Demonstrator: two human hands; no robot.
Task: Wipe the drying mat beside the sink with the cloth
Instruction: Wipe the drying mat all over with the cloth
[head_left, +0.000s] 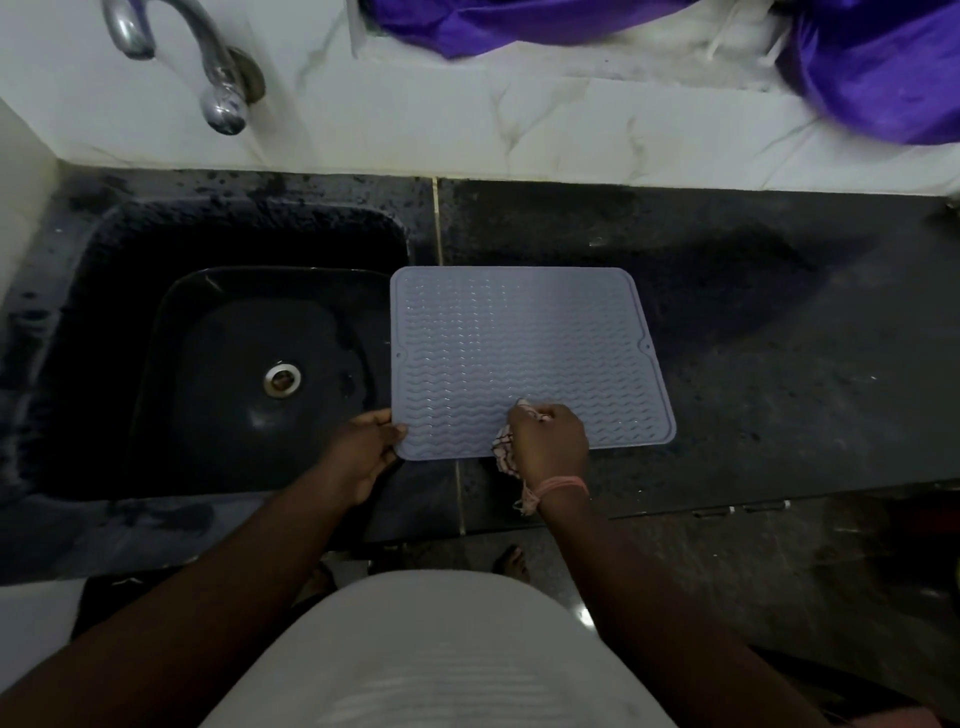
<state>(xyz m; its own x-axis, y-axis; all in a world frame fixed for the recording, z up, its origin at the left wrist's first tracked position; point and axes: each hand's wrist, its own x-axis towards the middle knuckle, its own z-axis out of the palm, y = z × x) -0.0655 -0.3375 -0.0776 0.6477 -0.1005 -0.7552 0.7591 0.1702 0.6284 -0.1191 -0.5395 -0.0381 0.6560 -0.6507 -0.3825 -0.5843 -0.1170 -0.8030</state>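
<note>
A grey ribbed drying mat (519, 343) lies flat on the dark counter just right of the black sink (249, 364). My left hand (363, 449) pinches the mat's near left corner, thumb on top. My right hand (548, 441) grips a bunched white cloth with a dark check pattern (505, 451) and presses it on the mat's near edge. Most of the cloth is hidden under the fingers, and a frayed end hangs down past my wrist.
A chrome tap (218, 78) juts from the white marble wall above the sink. Purple fabric (872, 67) lies on the ledge at the back right. The dark counter (779, 338) stretches right of the mat, its front edge close to my body.
</note>
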